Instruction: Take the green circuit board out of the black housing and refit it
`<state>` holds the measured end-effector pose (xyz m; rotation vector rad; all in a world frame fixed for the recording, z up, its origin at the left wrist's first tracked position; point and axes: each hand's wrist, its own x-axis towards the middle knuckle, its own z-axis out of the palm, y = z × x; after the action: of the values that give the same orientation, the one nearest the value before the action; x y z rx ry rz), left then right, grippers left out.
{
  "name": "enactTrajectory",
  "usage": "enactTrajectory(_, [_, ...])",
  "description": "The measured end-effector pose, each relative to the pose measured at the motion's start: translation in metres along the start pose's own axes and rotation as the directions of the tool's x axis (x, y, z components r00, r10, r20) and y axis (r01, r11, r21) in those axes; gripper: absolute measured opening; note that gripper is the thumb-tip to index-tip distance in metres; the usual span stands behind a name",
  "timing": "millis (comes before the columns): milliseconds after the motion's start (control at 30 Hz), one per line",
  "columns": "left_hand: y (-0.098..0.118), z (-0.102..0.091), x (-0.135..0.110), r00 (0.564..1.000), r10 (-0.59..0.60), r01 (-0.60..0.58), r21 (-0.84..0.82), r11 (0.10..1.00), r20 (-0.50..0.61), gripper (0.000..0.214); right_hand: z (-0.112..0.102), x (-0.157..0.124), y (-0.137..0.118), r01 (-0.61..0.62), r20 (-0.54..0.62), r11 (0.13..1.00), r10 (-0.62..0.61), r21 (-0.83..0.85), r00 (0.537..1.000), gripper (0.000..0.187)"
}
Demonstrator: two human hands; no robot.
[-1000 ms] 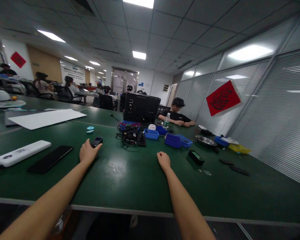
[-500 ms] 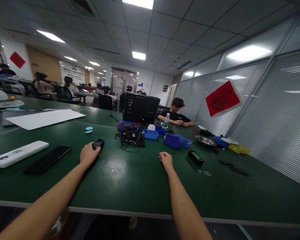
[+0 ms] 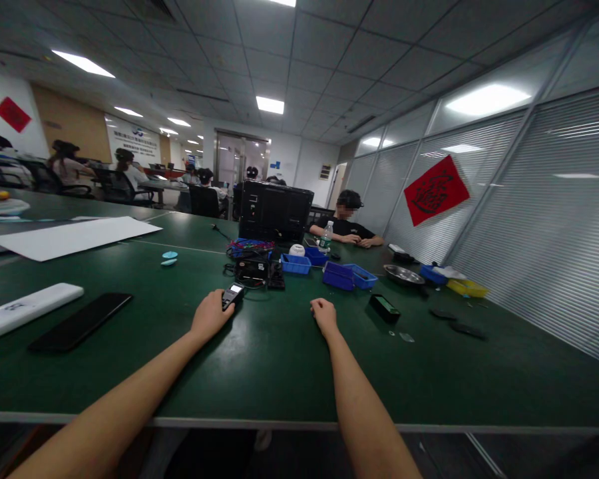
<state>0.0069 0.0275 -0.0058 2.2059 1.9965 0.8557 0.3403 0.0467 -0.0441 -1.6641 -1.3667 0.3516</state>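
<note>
My left hand (image 3: 212, 318) is closed around a small black handheld device (image 3: 233, 296) with a lit screen and what look like keys, just above the green table (image 3: 259, 372) or resting on it; I cannot tell which. To the right, my right hand (image 3: 324, 316) rests on the tabletop with its fingers curled in, and no object shows in it. Nearest to that hand is an open black box (image 3: 384, 308) with a green inside. A black adapter-like unit with cables (image 3: 252, 269) lies just beyond the device.
A monitor (image 3: 274, 211) stands at the back, with blue trays (image 3: 295, 265) and a bottle (image 3: 326, 236) before it. On the left lie a white power strip (image 3: 30, 311), a black slab (image 3: 82, 322) and white paper (image 3: 74, 237). A metal bowl (image 3: 404, 275) is at right; a person (image 3: 347, 226) sits beyond.
My left hand has moved right with the black device, whose screen now looks bright. My right hand stays closed in nearly the same spot. The camera view has shifted slightly.
</note>
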Motion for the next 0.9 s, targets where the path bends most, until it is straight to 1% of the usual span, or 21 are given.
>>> enactTrajectory(100, [0.020,0.011,-0.004,0.997,0.077,-0.077,-0.006,0.997,-0.005,0.042,0.000,-0.001,0.000,-0.003,0.006,1.000,0.003,-0.021,1.000,0.027])
enactTrajectory(200, [0.044,0.021,-0.009,0.992,0.130,-0.130,0.014,0.991,0.005,0.045,0.000,-0.001,-0.001,0.011,0.008,0.999,-0.011,-0.037,1.000,0.025])
enactTrajectory(333, [0.073,0.035,-0.014,0.990,0.138,-0.137,-0.012,0.990,0.038,0.050,-0.001,-0.003,-0.006,-0.008,0.028,0.998,0.010,-0.068,1.000,0.023])
enactTrajectory(467, [0.094,0.051,-0.015,0.981,0.178,-0.173,-0.072,0.982,0.074,0.061,-0.004,-0.008,-0.017,-0.017,0.034,0.992,0.022,-0.128,0.999,0.021])
enactTrajectory(533, [0.100,0.058,-0.015,0.969,0.223,-0.211,-0.120,0.970,0.106,0.070,-0.004,-0.014,-0.026,-0.022,-0.001,0.988,0.022,-0.152,1.000,0.022])
enactTrajectory(600, [0.102,0.063,-0.014,0.954,0.264,-0.240,-0.163,0.957,0.142,0.079,-0.001,-0.021,-0.037,-0.030,-0.055,0.986,0.022,-0.163,0.998,0.027])
enactTrajectory(667, [0.102,0.065,-0.013,0.938,0.299,-0.267,-0.186,0.946,0.173,0.081,0.005,-0.030,-0.051,-0.005,-0.041,0.988,-0.001,-0.156,0.999,0.034])
enactTrajectory(700, [0.101,0.065,-0.013,0.928,0.322,-0.287,-0.189,0.939,0.188,0.079,0.009,-0.035,-0.057,0.030,-0.033,0.984,-0.036,-0.176,0.999,0.039])
enactTrajectory(767, [0.099,0.065,-0.012,0.902,0.374,-0.339,-0.187,0.922,0.214,0.074,0.018,-0.044,-0.069,0.095,0.007,0.949,-0.098,-0.302,0.995,0.053])
enactTrajectory(800, [0.099,0.065,-0.012,0.890,0.397,-0.362,-0.182,0.914,0.225,0.071,0.022,-0.048,-0.073,0.101,0.025,0.920,-0.099,-0.378,0.995,0.059])
enactTrajectory(867, [0.098,0.064,-0.013,0.875,0.421,-0.387,-0.175,0.905,0.238,0.066,0.027,-0.052,-0.078,0.095,0.061,0.870,-0.075,-0.484,0.995,0.061])
enactTrajectory(900, [0.098,0.063,-0.013,0.876,0.420,-0.386,-0.177,0.905,0.237,0.064,0.027,-0.052,-0.079,0.087,0.068,0.851,-0.061,-0.519,0.996,0.059])
